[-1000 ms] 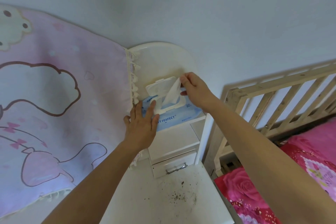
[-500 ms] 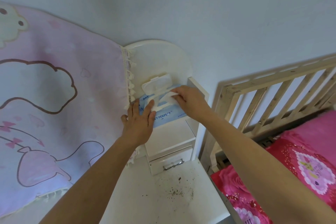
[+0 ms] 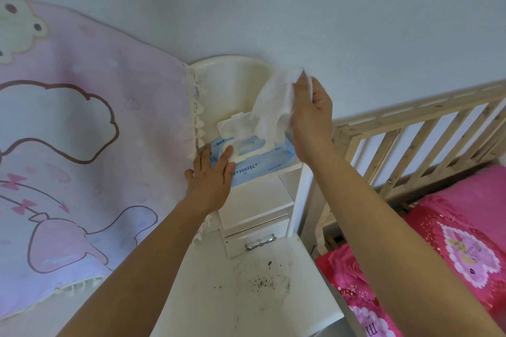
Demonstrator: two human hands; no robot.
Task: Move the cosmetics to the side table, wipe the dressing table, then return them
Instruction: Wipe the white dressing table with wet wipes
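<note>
A person's right hand (image 3: 312, 123) grips a crumpled white wet wipe (image 3: 273, 101), fingers curled round its upper end, and holds it in the air above a soft blue plastic pack of wet wipes (image 3: 262, 165). The wipe hangs down and to the left from the hand, and its lower edge reaches the pack's open white flip lid (image 3: 234, 128). Whether the sheet is free of the opening cannot be told.

The left hand (image 3: 212, 175) lies flat on the pack's left end, fingers straight and pressing down, holding nothing. The pack sits on the top shelf of a small white drawer unit (image 3: 254, 200), which stands at the back of a white dressing table (image 3: 219, 295) in front of an arched white back panel (image 3: 230, 85). Below the shelf, a closed white drawer with a curved metal handle (image 3: 241, 239) faces the camera. Dark brown crumbs (image 3: 262, 280) lie scattered on the tabletop just in front of the drawer unit, towards the right edge.

A pink fringed cloth printed with cartoon figures (image 3: 82, 145) hangs to the left, its tasselled edge touching the back panel beside the left hand. To the right, a pale wooden slatted bed frame (image 3: 410, 128) stands just beside the table, with bright pink floral bedding (image 3: 451, 241) below it. A plain pale wall (image 3: 301, 8) fills the background.
</note>
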